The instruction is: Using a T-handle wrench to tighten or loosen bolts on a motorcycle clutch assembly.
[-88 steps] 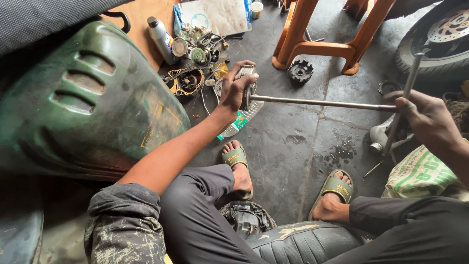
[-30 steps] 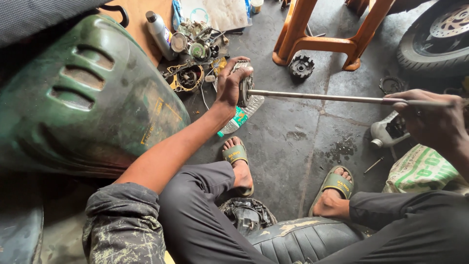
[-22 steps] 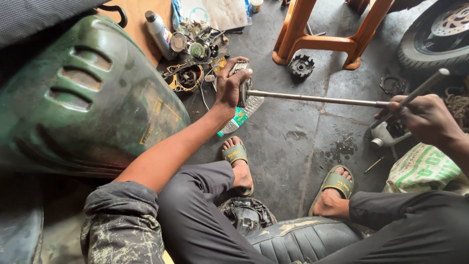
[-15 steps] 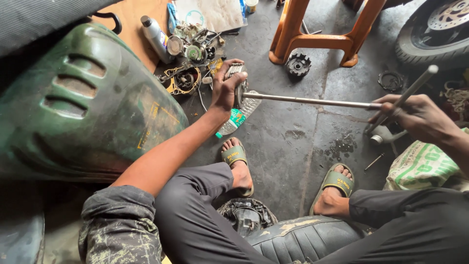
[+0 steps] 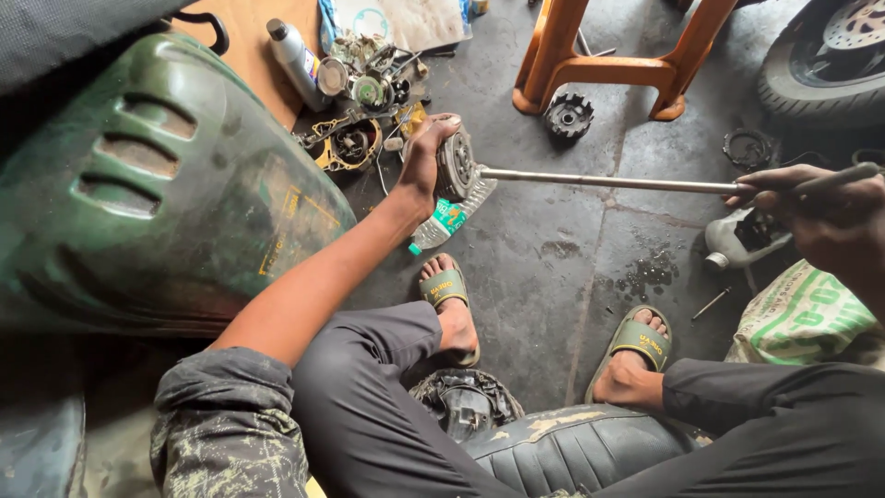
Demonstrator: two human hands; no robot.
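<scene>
My left hand (image 5: pixel 422 162) grips a round grey metal engine part (image 5: pixel 455 166) and holds it on edge above the floor. A long steel rod (image 5: pixel 608 182) runs from that part to the right. My right hand (image 5: pixel 820 214) is closed around the rod's far end, where a crossbar handle (image 5: pixel 841 174) sticks out to the right. A plastic bottle (image 5: pixel 450 215) lies on the floor just under the part. My feet in green sandals (image 5: pixel 444 288) rest on the concrete below.
A large green scooter body panel (image 5: pixel 157 194) fills the left. Small engine parts and a spray can (image 5: pixel 293 57) lie at the top. An orange stool (image 5: pixel 604 55), a black sprocket (image 5: pixel 566 116), a wheel (image 5: pixel 830 55), a white container (image 5: pixel 737 238) and a printed sack (image 5: pixel 802 314) stand around.
My right hand has swung the crossbar handle from upright down to nearly level, turning the rod. My left hand has kept its hold on the round part.
</scene>
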